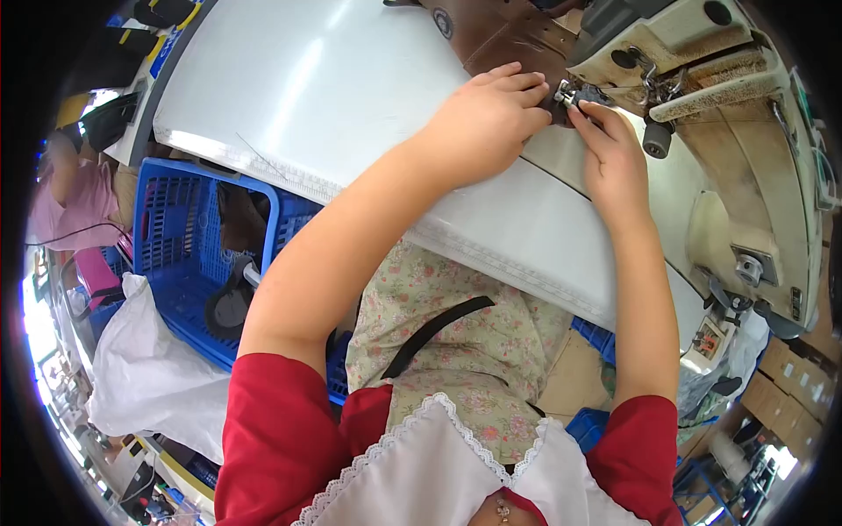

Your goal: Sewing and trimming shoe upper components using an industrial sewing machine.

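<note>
A brown leather piece (513,48) with a round emblem lies on the white table under the sewing machine (737,140). My left hand (495,114) rests on its near edge, fingers stretched out and pressing down, just left of the metal presser foot (566,92). On the other side of that foot is my right hand (610,145), its thumb and forefinger brought together close to the needle area. Whatever is between those fingertips is too small and dark to make out. The leather under my left palm is hidden.
The white table (351,96) has a ruler strip along its near edge. Left of my lap stands a blue plastic basket (180,280) with dark pieces inside, beside a white sack (149,359). Another person in pink (83,206) sits at far left. Cardboard boxes (789,386) stand at right.
</note>
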Motion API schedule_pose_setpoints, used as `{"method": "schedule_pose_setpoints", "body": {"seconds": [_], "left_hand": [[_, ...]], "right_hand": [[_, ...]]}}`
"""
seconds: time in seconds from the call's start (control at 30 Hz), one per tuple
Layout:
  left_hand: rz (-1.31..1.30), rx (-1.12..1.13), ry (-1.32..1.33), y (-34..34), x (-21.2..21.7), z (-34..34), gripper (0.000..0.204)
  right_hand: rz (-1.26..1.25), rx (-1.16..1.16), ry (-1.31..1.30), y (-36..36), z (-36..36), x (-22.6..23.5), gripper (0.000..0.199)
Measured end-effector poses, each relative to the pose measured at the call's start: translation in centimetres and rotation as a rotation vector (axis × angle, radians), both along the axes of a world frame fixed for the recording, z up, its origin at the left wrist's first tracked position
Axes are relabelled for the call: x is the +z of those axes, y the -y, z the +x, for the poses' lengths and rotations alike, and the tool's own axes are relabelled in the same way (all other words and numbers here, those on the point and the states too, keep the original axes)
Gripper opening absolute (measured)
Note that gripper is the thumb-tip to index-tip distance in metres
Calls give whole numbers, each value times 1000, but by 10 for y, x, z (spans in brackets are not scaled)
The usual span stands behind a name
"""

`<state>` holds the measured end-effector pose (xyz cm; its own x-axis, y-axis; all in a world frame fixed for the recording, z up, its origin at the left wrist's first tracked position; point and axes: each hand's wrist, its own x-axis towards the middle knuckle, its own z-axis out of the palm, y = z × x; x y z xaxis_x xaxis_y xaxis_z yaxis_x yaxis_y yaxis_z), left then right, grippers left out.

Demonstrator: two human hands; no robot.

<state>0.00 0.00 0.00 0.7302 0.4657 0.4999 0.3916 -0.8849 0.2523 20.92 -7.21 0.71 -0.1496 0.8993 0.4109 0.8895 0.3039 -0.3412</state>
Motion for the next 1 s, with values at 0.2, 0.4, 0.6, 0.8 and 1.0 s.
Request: {"method": "schedule_pose_setpoints", "body": {"seconds": [0.2,0.4,0.6,0.8,1.0], "left_hand": [[18,-15,12,-5,-2,-4,26],[-13,-27,35,-6,-2,-5,25],[-29,-23,54,-5,-1,-3,23],[-10,-10,61,-4,-1,-3,22],[-19,18,68,-6,-2,-4,23]], "right_hand": [[32,19,13,-1,-2,-2,40],[33,34,-14,-3,0,-2,40],[58,60,-24,-5,1,-3,40],[52,40,-20,-3,-2,-2,40],[72,42,-1,-5,-4,0,40]]}}
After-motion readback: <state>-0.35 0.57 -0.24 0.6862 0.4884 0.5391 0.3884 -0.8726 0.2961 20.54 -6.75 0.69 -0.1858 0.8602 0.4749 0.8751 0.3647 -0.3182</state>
